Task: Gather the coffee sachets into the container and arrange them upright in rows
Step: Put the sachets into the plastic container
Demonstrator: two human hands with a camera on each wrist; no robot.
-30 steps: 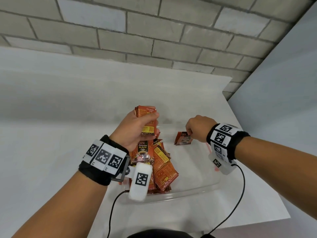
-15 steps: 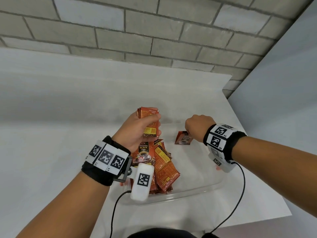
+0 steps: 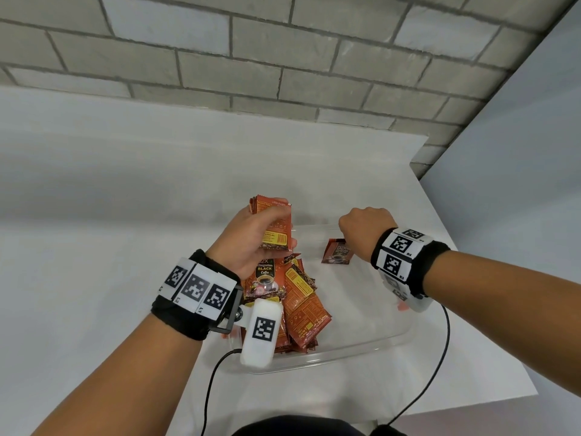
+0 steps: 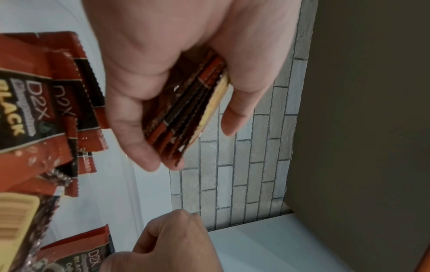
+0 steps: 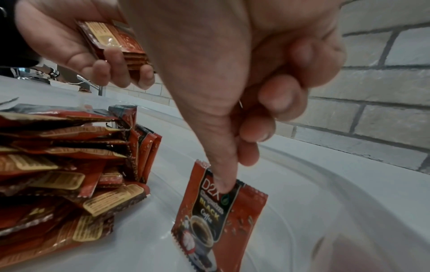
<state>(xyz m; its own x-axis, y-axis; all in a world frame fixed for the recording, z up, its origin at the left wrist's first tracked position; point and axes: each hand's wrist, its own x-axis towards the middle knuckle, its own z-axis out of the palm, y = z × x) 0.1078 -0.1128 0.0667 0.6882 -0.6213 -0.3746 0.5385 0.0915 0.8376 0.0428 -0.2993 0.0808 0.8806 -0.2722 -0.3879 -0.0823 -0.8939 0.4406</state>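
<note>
A clear plastic container (image 3: 371,344) sits on the white table. A loose pile of red coffee sachets (image 3: 295,297) fills its left side. My left hand (image 3: 251,237) hovers above the pile and grips a stack of several sachets (image 3: 275,225) edge-on between thumb and fingers (image 4: 186,114). My right hand (image 3: 364,228) is over the container's far middle. Its thumb and forefinger pinch the top of a single sachet (image 5: 218,217) that stands nearly upright on the container floor (image 3: 336,254).
The white table (image 3: 94,278) ends at a brick wall (image 3: 283,58) behind and at an edge on the right. A grey panel (image 3: 518,152) stands at the right. The container's right half (image 3: 377,309) holds no sachets. Cables hang from both wrists.
Both hands have stayed nearly in place. My left hand with its stack has lifted slightly, and my right hand keeps hold of the single sachet.
</note>
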